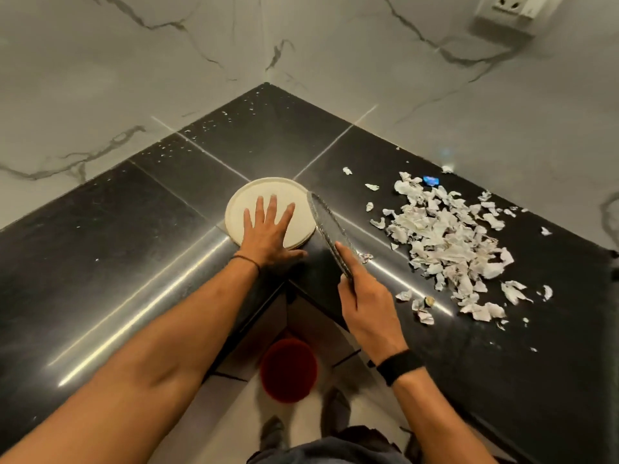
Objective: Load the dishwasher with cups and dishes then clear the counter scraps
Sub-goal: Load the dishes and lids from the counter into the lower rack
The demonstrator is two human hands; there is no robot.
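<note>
A black corner counter (100, 249) under marble walls fills the frame. At centre our left hand (271, 229) lies flat, fingers spread, on the cream plate (241, 202); just right, our right hand (365, 296) pinches a clear glass plate (326, 226) tilted on edge. Paper scraps (445, 242) cover the right side, with a red bin (288, 370) below. We judge the thinly held glass could slip and chip the cream plate's rim.

No readable text, label, brand or number anywhere. Paper scraps (449, 242) on counter (100, 262) carry faint print — too small and blurred to read. Blue scrap (431, 181) shows colour only, no lettering. Wall socket (509, 8) unmarked as far as visible. Plate (241, 209) plain — no stamp or logo seen.
</note>
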